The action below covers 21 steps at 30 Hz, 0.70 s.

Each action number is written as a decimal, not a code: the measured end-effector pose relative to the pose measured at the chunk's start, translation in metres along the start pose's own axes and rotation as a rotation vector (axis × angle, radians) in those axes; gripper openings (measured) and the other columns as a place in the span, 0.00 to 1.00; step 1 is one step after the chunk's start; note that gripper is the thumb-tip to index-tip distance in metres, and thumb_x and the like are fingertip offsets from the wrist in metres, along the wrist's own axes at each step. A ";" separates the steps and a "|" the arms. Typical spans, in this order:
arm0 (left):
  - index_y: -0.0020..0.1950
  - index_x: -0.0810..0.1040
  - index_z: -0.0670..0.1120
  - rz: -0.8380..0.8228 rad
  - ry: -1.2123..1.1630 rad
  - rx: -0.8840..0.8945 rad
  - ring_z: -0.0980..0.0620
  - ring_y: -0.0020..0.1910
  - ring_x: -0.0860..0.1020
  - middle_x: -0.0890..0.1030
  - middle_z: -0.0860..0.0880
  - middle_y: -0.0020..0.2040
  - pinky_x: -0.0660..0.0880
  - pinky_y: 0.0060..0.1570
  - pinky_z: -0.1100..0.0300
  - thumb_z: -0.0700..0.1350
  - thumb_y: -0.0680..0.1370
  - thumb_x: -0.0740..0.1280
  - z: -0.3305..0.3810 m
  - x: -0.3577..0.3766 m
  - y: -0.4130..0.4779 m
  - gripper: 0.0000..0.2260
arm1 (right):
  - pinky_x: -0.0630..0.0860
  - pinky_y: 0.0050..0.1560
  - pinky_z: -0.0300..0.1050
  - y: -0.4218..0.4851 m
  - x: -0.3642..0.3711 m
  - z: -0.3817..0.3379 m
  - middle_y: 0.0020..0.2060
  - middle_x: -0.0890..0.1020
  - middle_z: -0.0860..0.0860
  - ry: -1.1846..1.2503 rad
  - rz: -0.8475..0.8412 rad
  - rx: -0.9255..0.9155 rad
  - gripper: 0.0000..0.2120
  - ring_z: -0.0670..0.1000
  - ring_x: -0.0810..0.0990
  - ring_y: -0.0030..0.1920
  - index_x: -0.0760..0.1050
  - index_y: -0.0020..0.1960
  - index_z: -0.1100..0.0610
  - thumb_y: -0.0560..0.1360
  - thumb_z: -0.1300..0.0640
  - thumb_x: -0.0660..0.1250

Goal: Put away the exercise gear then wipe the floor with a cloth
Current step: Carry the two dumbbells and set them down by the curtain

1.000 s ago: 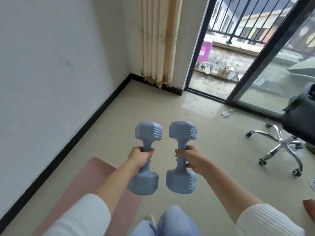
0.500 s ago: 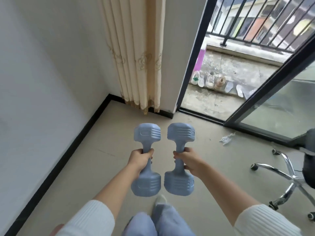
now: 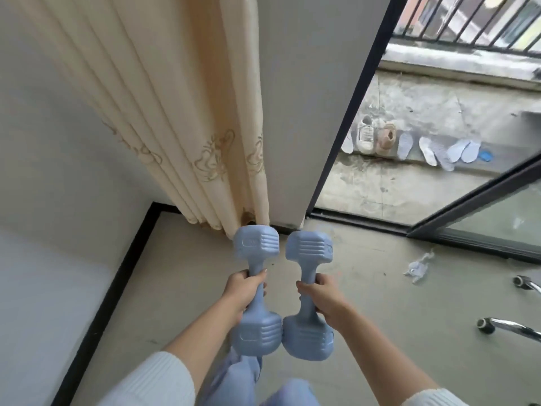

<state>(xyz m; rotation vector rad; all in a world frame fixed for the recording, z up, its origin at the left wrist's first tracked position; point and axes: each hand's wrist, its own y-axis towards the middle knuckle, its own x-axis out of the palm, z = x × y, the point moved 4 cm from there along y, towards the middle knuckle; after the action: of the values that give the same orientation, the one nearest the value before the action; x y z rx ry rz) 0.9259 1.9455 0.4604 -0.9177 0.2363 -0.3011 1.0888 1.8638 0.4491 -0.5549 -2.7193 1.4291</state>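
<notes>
Axis: I saw the left dumbbell (image 3: 256,243) and right dumbbell (image 3: 308,247) lying side by side and roughly parallel, their long axes running from the person's body out toward the room corner.
Ends: the far heads pointed at the curtain (image 3: 187,127) hem with a small gap between them. The near heads sat so close above the knees that I could not tell whether they touched.
Position: both were held in the air over the floor (image 3: 190,273), in front of the body.
Hands: the left hand (image 3: 244,290) was wrapped round the left dumbbell's handle and the right hand (image 3: 322,297) round the right one's, fingers curled tight.
Look: both were pale blue and matte, like moulded plastic. Each had a slim round handle and blocky heads with rounded corners and horizontal ribs, and the left one's heads bore an oval stamp.
Floor: beige, smooth and scuffed, edged by a black skirting (image 3: 117,282) under a white wall (image 3: 58,127).
Curtain: cream, pleated, with tan embroidery.
Elsewhere: I noted a crumpled scrap (image 3: 417,266), chrome chair legs (image 3: 509,328) with castors, and shoes (image 3: 366,136) out on the concrete balcony.
</notes>
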 end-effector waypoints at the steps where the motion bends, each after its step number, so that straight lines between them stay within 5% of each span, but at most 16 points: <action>1: 0.46 0.78 0.42 -0.002 0.014 -0.007 0.48 0.39 0.77 0.79 0.45 0.40 0.75 0.43 0.57 0.46 0.77 0.68 0.001 0.002 0.026 0.07 | 0.74 0.44 0.48 0.026 0.004 0.002 0.41 0.77 0.57 0.005 0.000 0.013 0.08 0.54 0.76 0.42 0.73 0.51 0.63 0.74 0.60 0.67; 13: 0.48 0.79 0.41 -0.022 0.169 -0.084 0.49 0.39 0.80 0.80 0.46 0.39 0.76 0.45 0.55 0.49 0.76 0.68 -0.119 0.035 0.338 0.11 | 0.70 0.41 0.44 0.326 0.031 0.131 0.41 0.76 0.57 0.014 0.003 0.124 0.10 0.53 0.75 0.41 0.73 0.52 0.65 0.76 0.59 0.66; 21: 0.41 0.78 0.41 -0.042 0.220 -0.076 0.48 0.34 0.77 0.79 0.46 0.33 0.74 0.41 0.55 0.50 0.76 0.69 -0.173 0.037 0.493 0.12 | 0.71 0.43 0.46 0.481 0.051 0.179 0.43 0.77 0.56 0.052 0.000 0.145 0.11 0.53 0.75 0.42 0.74 0.53 0.64 0.76 0.57 0.67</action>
<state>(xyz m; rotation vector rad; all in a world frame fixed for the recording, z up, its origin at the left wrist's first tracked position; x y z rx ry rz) 0.9802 2.0853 -0.0413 -0.9657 0.4334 -0.4353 1.1530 1.9871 -0.0472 -0.5749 -2.5503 1.5729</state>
